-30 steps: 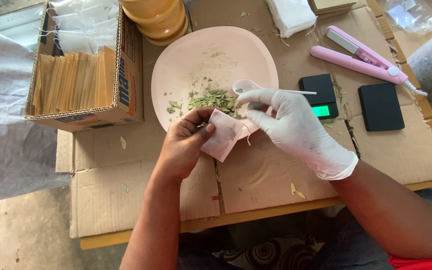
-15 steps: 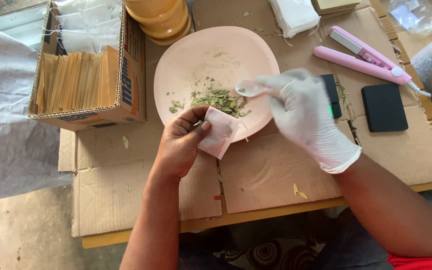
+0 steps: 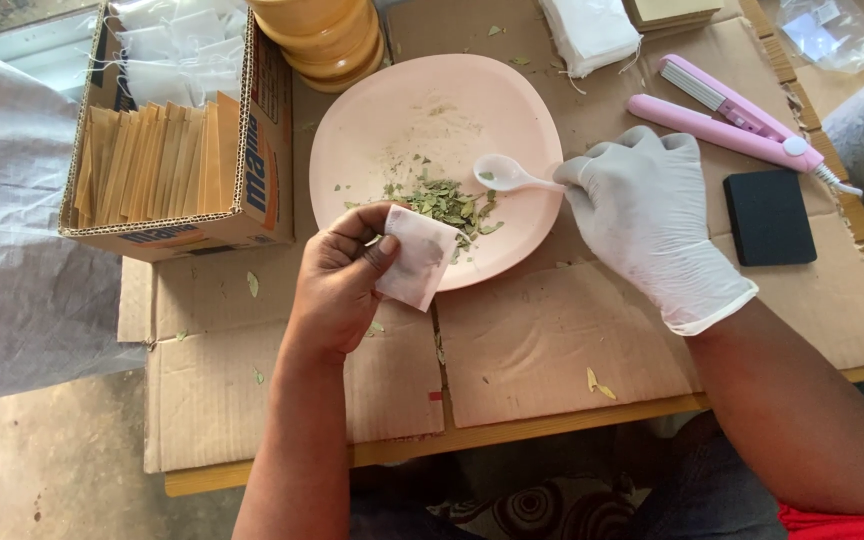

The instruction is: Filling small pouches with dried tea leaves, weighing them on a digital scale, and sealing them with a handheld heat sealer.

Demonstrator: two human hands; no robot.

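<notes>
My bare left hand point(image 3: 337, 285) pinches a small white paper tea bag point(image 3: 417, 256) at the near rim of a pink plate point(image 3: 392, 110). A small heap of dried green leaves point(image 3: 444, 200) lies on the plate just beyond the bag. My right hand point(image 3: 652, 215), in a white glove, holds a white plastic spoon point(image 3: 505, 173) by its handle. The spoon's bowl hovers over the plate, right of the leaves, with a leaf or two in it.
A cardboard box point(image 3: 177, 150) of tan sachets and white bags stands at the left. Stacked orange bowls point(image 3: 322, 35) sit behind the plate. A pink hair-straightener-style sealer point(image 3: 732, 115), a black square device point(image 3: 769, 215) and a white bag stack point(image 3: 592, 30) lie at the right.
My gloved right hand has drawn away from the bag and moved right, bringing the spoon over the plate. My left hand still holds the bag, now closer to the plate's near rim.
</notes>
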